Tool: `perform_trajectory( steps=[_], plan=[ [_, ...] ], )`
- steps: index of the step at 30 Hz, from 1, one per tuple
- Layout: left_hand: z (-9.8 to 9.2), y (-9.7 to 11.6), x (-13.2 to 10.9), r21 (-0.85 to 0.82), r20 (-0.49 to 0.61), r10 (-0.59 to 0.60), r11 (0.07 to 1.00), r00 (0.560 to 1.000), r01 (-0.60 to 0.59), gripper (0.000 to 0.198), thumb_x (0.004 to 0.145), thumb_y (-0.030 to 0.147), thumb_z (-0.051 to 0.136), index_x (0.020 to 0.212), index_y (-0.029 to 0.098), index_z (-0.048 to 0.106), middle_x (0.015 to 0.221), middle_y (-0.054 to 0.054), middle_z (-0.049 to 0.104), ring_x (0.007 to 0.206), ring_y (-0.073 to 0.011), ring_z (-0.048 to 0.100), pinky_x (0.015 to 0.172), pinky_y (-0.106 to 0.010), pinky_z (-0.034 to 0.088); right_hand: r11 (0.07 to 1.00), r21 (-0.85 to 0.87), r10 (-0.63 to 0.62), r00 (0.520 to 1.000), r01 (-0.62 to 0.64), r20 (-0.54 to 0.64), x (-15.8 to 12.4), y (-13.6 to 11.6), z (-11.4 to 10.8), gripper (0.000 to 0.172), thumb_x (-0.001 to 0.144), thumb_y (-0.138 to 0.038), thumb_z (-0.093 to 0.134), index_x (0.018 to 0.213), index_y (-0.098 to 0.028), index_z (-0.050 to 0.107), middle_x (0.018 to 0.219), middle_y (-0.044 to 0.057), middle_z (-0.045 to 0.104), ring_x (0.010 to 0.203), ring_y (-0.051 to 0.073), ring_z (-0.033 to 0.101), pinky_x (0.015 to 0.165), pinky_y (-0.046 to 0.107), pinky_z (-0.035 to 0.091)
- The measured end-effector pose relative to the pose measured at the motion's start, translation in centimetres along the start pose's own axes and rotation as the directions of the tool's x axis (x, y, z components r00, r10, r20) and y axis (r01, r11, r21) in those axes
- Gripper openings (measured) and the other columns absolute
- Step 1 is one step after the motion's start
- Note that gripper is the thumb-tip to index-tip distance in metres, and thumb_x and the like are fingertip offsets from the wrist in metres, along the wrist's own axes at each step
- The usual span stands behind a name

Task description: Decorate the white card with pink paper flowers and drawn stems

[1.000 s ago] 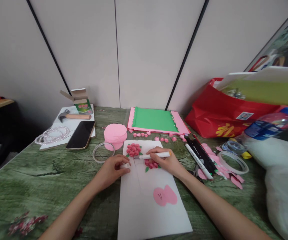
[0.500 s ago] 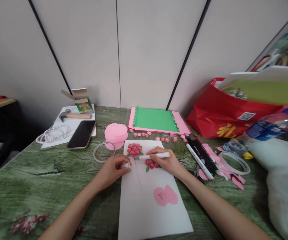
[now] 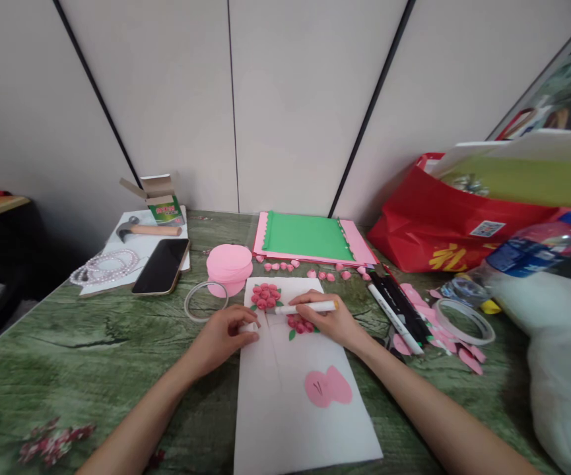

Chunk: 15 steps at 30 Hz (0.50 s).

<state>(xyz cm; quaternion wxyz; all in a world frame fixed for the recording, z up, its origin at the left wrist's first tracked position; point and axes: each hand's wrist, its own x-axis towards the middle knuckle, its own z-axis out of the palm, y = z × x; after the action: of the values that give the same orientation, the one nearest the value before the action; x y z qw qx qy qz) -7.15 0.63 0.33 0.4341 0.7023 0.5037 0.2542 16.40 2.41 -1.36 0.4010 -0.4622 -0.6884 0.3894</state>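
Note:
A white marker [image 3: 317,307] is gripped in my right hand [image 3: 329,319], its tip on or just over the white paper sheet [image 3: 285,429] below a cluster of pink paper roses [image 3: 265,295]. Between the thumb and fingers of my left hand [image 3: 223,336] is the white marker cap [image 3: 249,327], at the sheet's left edge. Thin drawn lines run down the sheet. A second rose cluster [image 3: 301,324] with green leaves is partly covered by my right hand. Lower on the sheet lies a pink paper piece [image 3: 329,386] with dark marks.
Left of the sheet are a tape roll [image 3: 186,303], pink paper circles [image 3: 229,260], a phone [image 3: 160,267] and a hammer [image 3: 154,230]. Loose paper roses [image 3: 311,274] lie behind it, before green paper [image 3: 309,236]. Markers [image 3: 395,320], paper scraps [image 3: 470,361] and a red bag [image 3: 414,231] are rightward.
Almost nothing differs. The view has shifted very slightly; both hands keep their grips, with the marker tip at nearly the same spot.

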Motion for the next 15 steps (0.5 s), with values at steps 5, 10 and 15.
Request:
perform_trajectory(
  steps=[5,10,15],
  plan=[
    [0.03,-0.27,0.04,0.000,0.004,0.004,1.000,1.000,-0.004,0.017,0.066,0.030,0.059,0.073,0.015,0.064,0.098,-0.006,0.062,0.077,-0.0175,0.056,0.064,-0.027,0.040,0.995,0.097,0.007,0.998,-0.013,0.061,0.07,0.41,-0.11,0.021,0.078,-0.029,0.056,0.077,-0.013,0.069,0.066,0.004,0.064,0.052,0.011,0.054,0.050,0.024,0.042],
    [0.08,-0.51,0.06,0.010,-0.003,0.013,1.000,1.000,-0.013,0.017,0.066,0.029,0.060,0.074,0.015,0.064,0.096,-0.006,0.063,0.074,-0.0164,0.056,0.062,-0.026,0.039,0.994,0.104,0.041,0.999,-0.042,0.011,0.05,0.52,0.03,0.022,0.076,-0.032,0.059,0.081,-0.013,0.070,0.070,0.005,0.065,0.052,0.011,0.054,0.046,0.022,0.042],
    [0.07,-0.51,0.16,0.007,0.001,0.010,1.000,1.000,-0.010,0.017,0.067,0.029,0.060,0.075,0.015,0.064,0.097,-0.006,0.063,0.073,-0.0155,0.055,0.062,-0.026,0.039,0.994,0.108,0.021,0.994,-0.032,0.109,0.02,0.53,-0.23,0.026,0.079,-0.034,0.057,0.077,-0.013,0.071,0.062,0.004,0.064,0.049,0.011,0.055,0.047,0.023,0.045]
  ],
)
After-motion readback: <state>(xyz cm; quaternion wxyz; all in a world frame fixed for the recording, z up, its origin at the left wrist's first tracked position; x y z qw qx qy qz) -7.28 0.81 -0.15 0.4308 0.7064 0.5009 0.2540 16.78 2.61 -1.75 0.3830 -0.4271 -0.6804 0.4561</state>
